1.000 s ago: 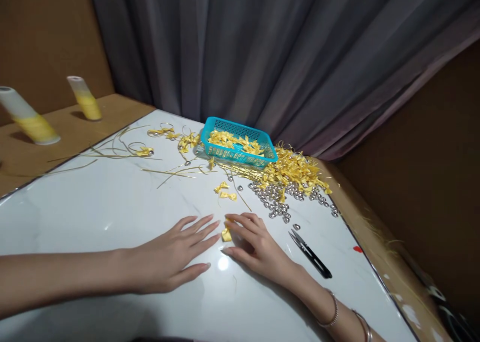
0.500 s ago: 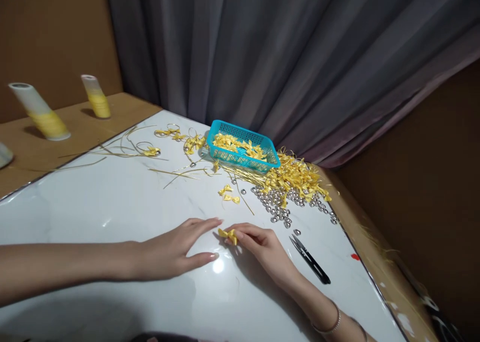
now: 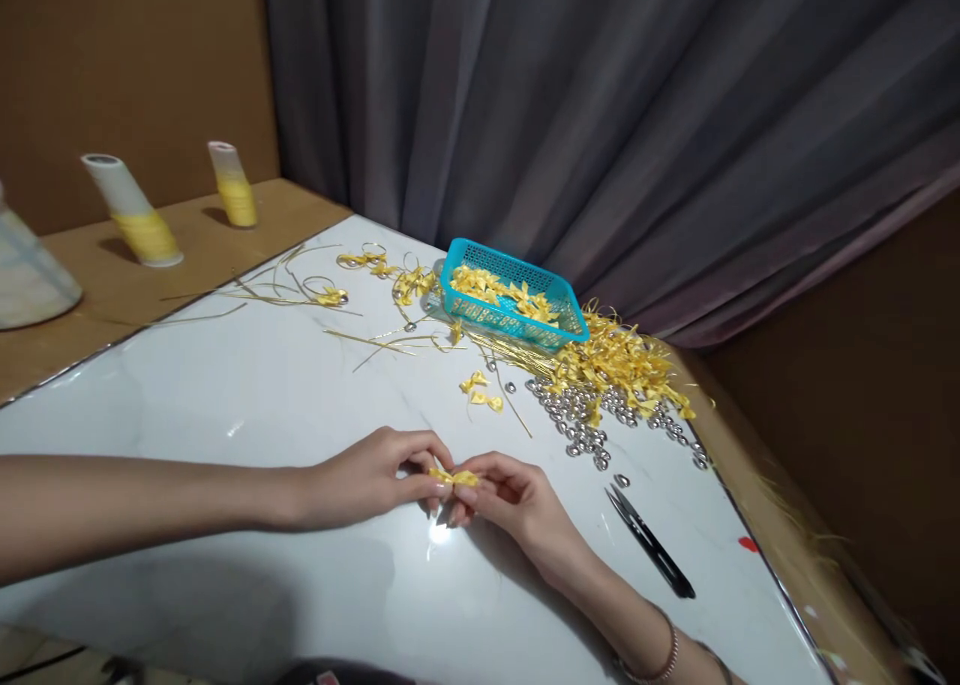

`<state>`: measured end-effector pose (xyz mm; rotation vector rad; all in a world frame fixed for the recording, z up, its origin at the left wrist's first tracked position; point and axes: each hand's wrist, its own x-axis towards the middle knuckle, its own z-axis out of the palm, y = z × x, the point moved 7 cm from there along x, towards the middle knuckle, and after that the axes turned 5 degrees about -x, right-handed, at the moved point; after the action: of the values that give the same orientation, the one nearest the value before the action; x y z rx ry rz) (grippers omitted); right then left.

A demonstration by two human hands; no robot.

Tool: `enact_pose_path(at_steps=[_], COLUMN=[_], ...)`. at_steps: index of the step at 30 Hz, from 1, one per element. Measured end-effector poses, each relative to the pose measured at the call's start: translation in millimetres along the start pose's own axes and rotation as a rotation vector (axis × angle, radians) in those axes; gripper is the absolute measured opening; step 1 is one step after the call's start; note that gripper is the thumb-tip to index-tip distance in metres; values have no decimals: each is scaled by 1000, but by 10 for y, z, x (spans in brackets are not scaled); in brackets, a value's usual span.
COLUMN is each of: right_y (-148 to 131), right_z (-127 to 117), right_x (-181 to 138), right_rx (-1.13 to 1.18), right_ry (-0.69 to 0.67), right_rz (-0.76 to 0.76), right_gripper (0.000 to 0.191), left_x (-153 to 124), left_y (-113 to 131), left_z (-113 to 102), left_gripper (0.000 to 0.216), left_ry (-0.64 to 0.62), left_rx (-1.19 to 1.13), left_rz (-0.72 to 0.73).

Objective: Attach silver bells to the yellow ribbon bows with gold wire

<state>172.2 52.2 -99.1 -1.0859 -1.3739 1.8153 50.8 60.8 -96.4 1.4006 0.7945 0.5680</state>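
Note:
A small yellow ribbon bow (image 3: 454, 478) is pinched between both hands, just above the white tabletop. My left hand (image 3: 382, 480) is closed on the bow's left loop with thumb and fingers. On the other side, my right hand (image 3: 517, 500) grips the right loop, its fingertips close to those of the left. Two more yellow bows (image 3: 486, 402) lie on the table beyond the hands. Black thread snips (image 3: 651, 543) rest to the right of my right forearm. My fingers partly hide the bow's ends.
A blue plastic basket (image 3: 517, 327) holds yellow bows. Beside it are a heap of yellow bows (image 3: 630, 360), scattered silver rings (image 3: 577, 415) and gold wires (image 3: 375, 341). Cones of yellow ribbon (image 3: 150, 237) stand on the brown board at left. A grey curtain (image 3: 570, 115) hangs behind.
My left hand has gone from open fingers beside the bow to pinching its left side. The right hand keeps its hold. The view has shifted slightly left.

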Motion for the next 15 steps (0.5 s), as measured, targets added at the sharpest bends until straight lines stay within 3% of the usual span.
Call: enact_pose_path(at_steps=[15], right_y=[4], right_z=[2], right_x=[-6], right_rx=[-2], right_ry=[-98], right_rz=[-28], right_gripper=[21], left_x=[29], left_y=[28], left_z=[13], left_gripper=[24], left_ry=[-66], left_rx=[22], left_rz=[-36])
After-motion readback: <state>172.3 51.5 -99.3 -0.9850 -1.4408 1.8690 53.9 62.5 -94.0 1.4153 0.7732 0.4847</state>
